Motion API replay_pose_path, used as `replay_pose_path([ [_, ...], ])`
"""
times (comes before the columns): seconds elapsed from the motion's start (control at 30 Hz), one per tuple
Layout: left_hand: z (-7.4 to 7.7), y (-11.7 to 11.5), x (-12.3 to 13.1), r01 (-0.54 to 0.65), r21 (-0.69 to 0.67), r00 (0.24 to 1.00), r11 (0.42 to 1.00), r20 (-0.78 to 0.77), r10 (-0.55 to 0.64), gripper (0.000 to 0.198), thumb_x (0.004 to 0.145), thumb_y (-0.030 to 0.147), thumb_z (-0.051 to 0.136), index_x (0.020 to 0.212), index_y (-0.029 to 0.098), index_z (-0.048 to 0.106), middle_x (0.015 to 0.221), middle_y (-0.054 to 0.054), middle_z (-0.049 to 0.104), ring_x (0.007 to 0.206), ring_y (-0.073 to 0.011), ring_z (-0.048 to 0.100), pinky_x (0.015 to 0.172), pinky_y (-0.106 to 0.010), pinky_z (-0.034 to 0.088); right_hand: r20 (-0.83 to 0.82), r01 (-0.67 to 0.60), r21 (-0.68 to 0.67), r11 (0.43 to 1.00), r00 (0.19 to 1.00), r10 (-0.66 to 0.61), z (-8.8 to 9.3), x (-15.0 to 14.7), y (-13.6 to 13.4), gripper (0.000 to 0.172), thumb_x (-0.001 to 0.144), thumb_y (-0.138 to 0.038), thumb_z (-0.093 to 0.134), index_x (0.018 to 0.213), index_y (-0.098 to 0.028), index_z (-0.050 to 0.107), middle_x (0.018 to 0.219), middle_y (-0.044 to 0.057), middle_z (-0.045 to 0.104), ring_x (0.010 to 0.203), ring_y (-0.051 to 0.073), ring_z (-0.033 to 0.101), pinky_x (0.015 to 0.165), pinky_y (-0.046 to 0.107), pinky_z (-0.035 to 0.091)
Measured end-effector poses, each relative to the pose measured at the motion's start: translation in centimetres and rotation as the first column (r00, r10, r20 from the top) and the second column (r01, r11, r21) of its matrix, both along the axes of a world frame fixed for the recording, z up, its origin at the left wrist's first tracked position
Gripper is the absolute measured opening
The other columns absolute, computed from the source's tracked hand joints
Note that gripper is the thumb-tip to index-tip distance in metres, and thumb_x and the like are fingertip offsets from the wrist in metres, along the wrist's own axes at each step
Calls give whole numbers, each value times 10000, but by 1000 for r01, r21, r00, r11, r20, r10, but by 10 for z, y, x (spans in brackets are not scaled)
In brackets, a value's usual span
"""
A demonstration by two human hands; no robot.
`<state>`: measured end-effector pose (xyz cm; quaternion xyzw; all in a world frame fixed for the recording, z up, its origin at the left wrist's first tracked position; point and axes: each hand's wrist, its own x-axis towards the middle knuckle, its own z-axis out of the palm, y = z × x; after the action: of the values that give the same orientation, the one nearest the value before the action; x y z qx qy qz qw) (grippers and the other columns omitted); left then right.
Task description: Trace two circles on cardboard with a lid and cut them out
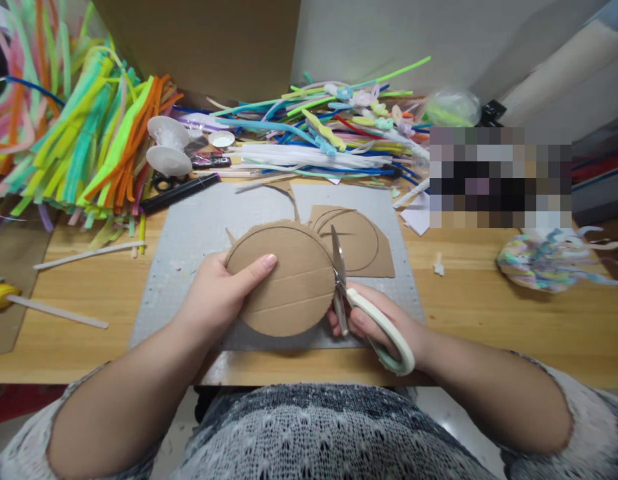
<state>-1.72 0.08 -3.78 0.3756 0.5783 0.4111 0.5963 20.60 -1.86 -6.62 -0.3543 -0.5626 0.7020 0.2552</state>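
Left hand [216,283] gripping cardboard disc [289,287], right hand [389,312] holding white-handled scissors [339,261], dark packet [203,162] apparently lettered "OK"

Upper left of frame: thick bundle of fuzzy stems [96,133], greens, yellow, orange, pink. Just right of it, a white spool [169,160]. Below that, a slim black object [181,193] lying slanted, kind unclear. Top, left of centre: tall brown board [203,47]. Upper centre: loose heap of coloured stems [269,125], white stems [309,159] along its near edge. Upper right: clear plastic bag [453,108]. Right: pastel fuzzy coil [531,261] on wooden tabletop [469,313]; small white scrap [439,267] to its left. Left edge: yellow object [1,295], pale strip [59,312] extending rightward.
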Motion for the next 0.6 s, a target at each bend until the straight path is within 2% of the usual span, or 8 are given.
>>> replay_pose_path([
  [0.2, 2, 0, 2, -32, -15, 999, 999, 2, 32, 398, 610, 395, 765, 906, 138, 688, 830, -90, 723, 797, -285, 677, 632, -338, 577, 48, -39, 80, 996, 998, 35, 2, 1, 2, 481, 811, -644, 453, 846, -164, 468, 758, 30, 504, 660, 121, 493, 587, 273, 427],
  [0.4, 0, 0, -2, -3, 5, 1000, 1000, 27, 2, 323, 647, 346, 758, 909, 166, 696, 858, -70, 724, 846, -271, 674, 661, -307, 572, 17, -9, 9, 1000, 1000, 9, 1, -1, 0, 494, 792, -655, 473, 814, -162, 449, 731, 6, 474, 585, 88, 484, 520, 232, 432],
  [0.6, 3, -2, 0, -8, 3, 1000, 1000, 1, 8, 346, 641, 377, 756, 909, 166, 697, 862, -76, 722, 840, -276, 673, 664, -317, 572, 1, 22, -80, 997, 1000, -22, 1, -2, -2, 487, 765, -645, 525, 798, -165, 446, 702, -15, 464, 559, 71, 477, 506, 215, 432],
])
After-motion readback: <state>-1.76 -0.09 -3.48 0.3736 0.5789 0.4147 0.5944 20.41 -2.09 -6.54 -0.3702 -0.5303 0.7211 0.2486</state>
